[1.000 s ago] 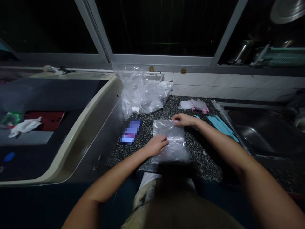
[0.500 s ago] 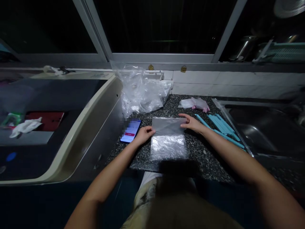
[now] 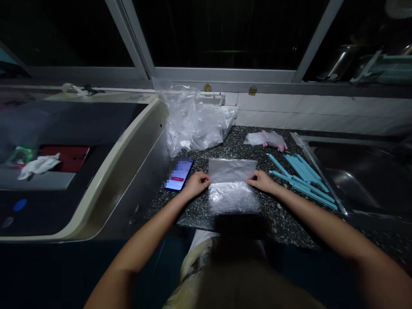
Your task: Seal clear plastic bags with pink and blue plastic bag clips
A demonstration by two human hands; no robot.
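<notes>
Left hand (image 3: 197,184) and right hand (image 3: 263,181) pinch one clear plastic bag (image 3: 234,198) at opposite edges; one phone (image 3: 179,177) left of bag, blue strips (image 3: 304,170) right of bag, count unclear.

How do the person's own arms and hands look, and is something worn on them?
The left hand and right hand show no gloves. Both forearms are bare, with no sleeves, watch or bracelet visible. Rings are too small to judge.

I reach both bare arms forward, converging from either side. My left hand (image 3: 197,184) curls, thumb and forefinger drawn together; my right hand (image 3: 263,181) faces it, thumb pointing inward, the two roughly level and apart.
</notes>
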